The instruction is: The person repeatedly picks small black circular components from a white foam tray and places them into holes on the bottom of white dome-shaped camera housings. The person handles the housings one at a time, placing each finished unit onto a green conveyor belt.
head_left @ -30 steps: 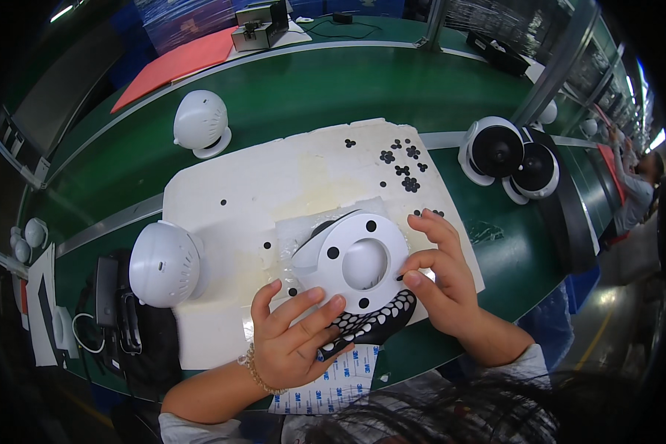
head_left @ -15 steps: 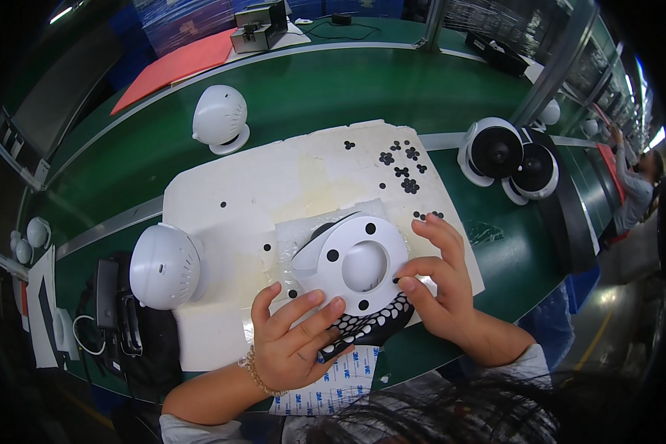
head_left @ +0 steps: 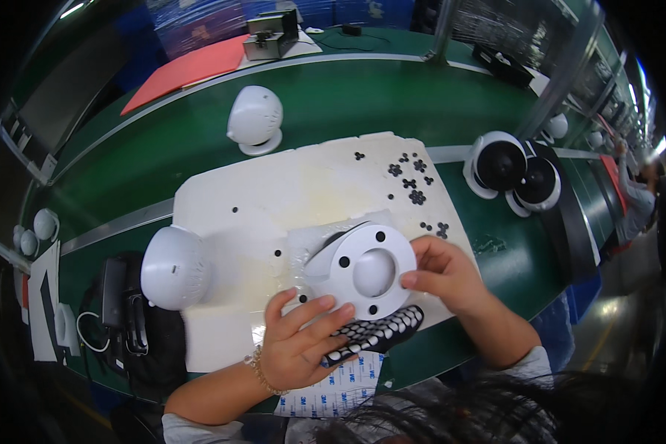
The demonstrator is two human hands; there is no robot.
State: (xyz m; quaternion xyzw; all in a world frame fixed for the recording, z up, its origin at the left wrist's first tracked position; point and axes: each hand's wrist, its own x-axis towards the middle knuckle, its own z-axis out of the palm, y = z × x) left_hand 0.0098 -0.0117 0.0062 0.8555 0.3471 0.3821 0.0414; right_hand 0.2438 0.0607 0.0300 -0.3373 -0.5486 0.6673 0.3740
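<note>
A white rounded device [head_left: 324, 265] lies on bubble wrap [head_left: 301, 244] with its ring-shaped base [head_left: 394, 291] facing up. Three round black pads show on that ring. My right hand [head_left: 451, 280] is closed at the ring's right edge, thumb on its face and the other fingers curled behind; anything under the thumb is hidden. The index and middle fingers of my left hand [head_left: 297, 351] touch the ring's lower left. Its lower fingers hold a black sheet with rows of white round holes [head_left: 381, 334], which slants below the ring.
A pale board [head_left: 259, 181] on the green table [head_left: 348, 85] carries loose black pads [head_left: 417, 197]. White devices stand at left [head_left: 174, 270], behind [head_left: 255, 118] and at right [head_left: 496, 164]. A black charger [head_left: 113, 292] lies left, printed backing paper [head_left: 333, 388] nearest me. Another person [head_left: 633, 196] is far right.
My right thumb has moved onto the ring's right edge, and the black pad seen there is now out of sight. The right fingers have curled in. The whole view has shifted slightly.
</note>
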